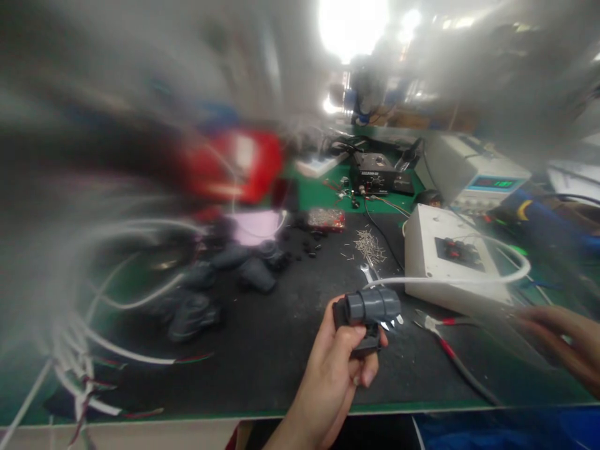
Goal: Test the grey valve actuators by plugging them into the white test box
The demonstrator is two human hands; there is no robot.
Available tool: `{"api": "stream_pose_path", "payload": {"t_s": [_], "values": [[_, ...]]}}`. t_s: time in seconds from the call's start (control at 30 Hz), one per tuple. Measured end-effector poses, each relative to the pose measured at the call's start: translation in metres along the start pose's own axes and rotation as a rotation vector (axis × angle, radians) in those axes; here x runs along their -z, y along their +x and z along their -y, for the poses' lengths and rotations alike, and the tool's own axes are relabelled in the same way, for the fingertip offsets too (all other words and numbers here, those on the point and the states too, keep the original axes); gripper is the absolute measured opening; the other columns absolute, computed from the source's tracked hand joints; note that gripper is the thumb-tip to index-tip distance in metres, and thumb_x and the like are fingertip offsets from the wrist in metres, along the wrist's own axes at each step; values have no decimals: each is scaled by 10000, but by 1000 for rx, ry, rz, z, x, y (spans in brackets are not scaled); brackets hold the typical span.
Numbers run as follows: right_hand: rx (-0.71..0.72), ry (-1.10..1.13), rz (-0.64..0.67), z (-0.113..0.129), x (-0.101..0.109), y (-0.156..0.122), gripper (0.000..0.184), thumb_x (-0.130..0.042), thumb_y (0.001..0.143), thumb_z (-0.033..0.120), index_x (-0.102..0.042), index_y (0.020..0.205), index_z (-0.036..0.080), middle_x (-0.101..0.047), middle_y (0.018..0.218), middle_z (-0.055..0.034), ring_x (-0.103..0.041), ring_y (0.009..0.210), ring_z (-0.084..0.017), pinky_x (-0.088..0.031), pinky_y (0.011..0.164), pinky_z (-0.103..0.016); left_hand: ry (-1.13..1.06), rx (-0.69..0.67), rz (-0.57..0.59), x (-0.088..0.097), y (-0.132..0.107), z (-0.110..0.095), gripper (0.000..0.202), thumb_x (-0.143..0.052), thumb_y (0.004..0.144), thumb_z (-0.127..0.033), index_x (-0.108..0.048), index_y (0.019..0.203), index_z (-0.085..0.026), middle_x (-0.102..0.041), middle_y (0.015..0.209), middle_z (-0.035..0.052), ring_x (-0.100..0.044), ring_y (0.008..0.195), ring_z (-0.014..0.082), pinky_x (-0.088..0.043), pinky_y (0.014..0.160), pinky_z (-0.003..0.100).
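At the far left of the workbench, a tangle of loose white wires (94, 340) is lying blurred across the black mat (262, 350). Beside it a pile of grey housings (192, 312) is sitting in front of a blurred red object (234, 165). Near the middle of the front edge, the left hand (335, 369) is gripping a grey connector (372, 306) just above the mat, fingers wrapped around its dark lower part. A white cable (469, 280) is running from the connector's top, looping right over a white box (422, 262). Small metal pins (370, 244) are lying scattered behind the connector. Red-handled pliers (445, 340) are resting on the mat just to its right. At the right edge the right hand (562, 340) is hovering near the pliers' handles, too blurred to tell whether it is grasping anything.
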State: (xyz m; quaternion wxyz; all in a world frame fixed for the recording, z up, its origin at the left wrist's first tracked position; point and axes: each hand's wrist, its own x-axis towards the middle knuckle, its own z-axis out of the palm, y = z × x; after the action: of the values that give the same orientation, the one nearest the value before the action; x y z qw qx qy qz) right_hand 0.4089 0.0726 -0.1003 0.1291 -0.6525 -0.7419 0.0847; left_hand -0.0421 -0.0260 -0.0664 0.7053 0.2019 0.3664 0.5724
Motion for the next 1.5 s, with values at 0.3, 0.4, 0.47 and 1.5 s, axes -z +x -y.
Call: {"api": "stream_pose_path", "payload": {"t_s": [0.3, 0.4, 0.47, 1.5], "values": [[-48, -87, 59, 56, 17, -5, 425, -494, 940, 622, -747, 963, 281, -761, 1002, -99, -732, 809, -310, -578, 681, -442, 43, 18, -62, 1, 1, -1, 197, -573, 987, -322, -604, 1107, -170, -681, 941, 98, -434, 587, 83, -304, 568, 230], [-37, -169, 100, 70, 23, -7, 401, -455, 1005, 570, -699, 989, 252, -736, 910, -59, -705, 756, -258, -543, 685, -391, 70, 25, -99, -2, 3, -2, 233, -616, 956, -342, -642, 1093, -155, -688, 947, 111, -437, 594, 97, -349, 570, 238], [-23, -158, 108, 78, 27, -9, 396, -438, 1023, 545, -682, 987, 235, -721, 900, -52, -691, 760, -239, -527, 686, -367, 83, 28, -129, -4, 4, -3, 244, -636, 941, -359, -658, 1062, -148, -694, 936, 112, -430, 577, 95, -374, 570, 246], [254, 392, 170, 201, 13, -40, 162, -534, 1100, 319, -684, 1081, 263, -688, 1024, 12, -656, 912, -151, -506, 795, -263, 93, 21, -116, -8, 3, -3, 196, -606, 971, -330, -643, 1058, -158, -696, 947, 97, -436, 586, 91, -382, 591, 253]]}}
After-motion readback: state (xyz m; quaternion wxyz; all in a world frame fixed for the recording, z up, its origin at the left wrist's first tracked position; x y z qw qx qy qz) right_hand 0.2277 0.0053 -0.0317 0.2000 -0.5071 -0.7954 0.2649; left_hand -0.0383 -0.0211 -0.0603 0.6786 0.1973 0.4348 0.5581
